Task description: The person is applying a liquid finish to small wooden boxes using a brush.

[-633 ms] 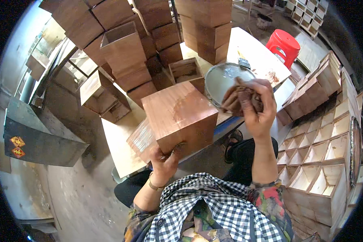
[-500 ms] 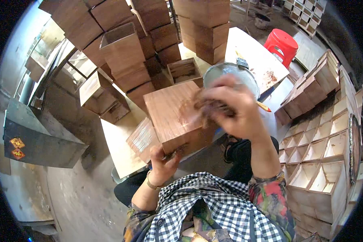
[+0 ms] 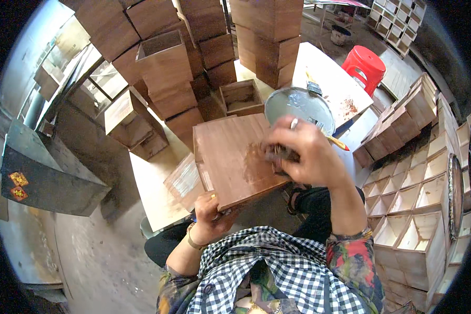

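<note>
A brown wooden box (image 3: 222,152) is tilted over the table's near side. My left hand (image 3: 210,214) grips its lower left corner, fingers wrapped round the edge. On the upper face of the box my right hand (image 3: 311,157) presses a dark brown wad (image 3: 281,155), perhaps a rag, partly hidden by the fingers. Around the wad spreads a darker, wet-looking brown patch. Beyond the right hand stands a round grey basin (image 3: 293,104) with whitish stuff in it. A wooden panel (image 3: 183,180) with pale streaks lies left of the box.
Stacked brown boxes (image 3: 165,68) rise behind the pale table (image 3: 154,193). A flat brush (image 3: 313,86) lies by the basin; a yellow-handled one (image 3: 338,142) rests at its near side. A red stool (image 3: 365,68) stands far right. Pale open compartments (image 3: 408,196) fill the right side.
The box has turned and tipped slightly, showing more of its upper face. My right hand has shifted a little with the wad, and the brown patch has grown.
</note>
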`<state>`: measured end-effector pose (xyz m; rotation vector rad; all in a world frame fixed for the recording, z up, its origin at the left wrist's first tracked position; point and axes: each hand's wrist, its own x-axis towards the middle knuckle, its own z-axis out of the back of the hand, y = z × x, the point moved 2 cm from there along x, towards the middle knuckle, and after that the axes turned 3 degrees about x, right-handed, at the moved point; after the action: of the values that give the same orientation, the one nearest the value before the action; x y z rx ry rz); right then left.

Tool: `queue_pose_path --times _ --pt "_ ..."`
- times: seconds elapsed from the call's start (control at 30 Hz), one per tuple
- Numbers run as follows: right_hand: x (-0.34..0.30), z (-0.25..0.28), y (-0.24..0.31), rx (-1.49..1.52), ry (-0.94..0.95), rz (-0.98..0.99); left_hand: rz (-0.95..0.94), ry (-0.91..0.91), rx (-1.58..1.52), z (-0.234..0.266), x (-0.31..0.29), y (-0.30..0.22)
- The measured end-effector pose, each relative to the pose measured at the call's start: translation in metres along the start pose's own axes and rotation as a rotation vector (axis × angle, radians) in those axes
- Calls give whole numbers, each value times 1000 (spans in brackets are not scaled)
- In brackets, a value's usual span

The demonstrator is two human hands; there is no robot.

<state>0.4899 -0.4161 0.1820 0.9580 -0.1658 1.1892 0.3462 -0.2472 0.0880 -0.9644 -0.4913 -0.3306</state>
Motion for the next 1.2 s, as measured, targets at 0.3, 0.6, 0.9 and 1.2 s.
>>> queue_pose_path --times 0.3,0.6,0.9,1.2 --pt "-63 22 -1 255 93 -172 296 -441 -254 -5 1 20" --pt "-110 16 -88 581 -621 -710 353 -411 -542 -6 0 21" --pt "-124 16 -105 776 -848 -806 660 -480 -1040 -20 0 26" --pt "-130 13 -110 746 -827 -852 753 -504 -1234 -33 9 13"
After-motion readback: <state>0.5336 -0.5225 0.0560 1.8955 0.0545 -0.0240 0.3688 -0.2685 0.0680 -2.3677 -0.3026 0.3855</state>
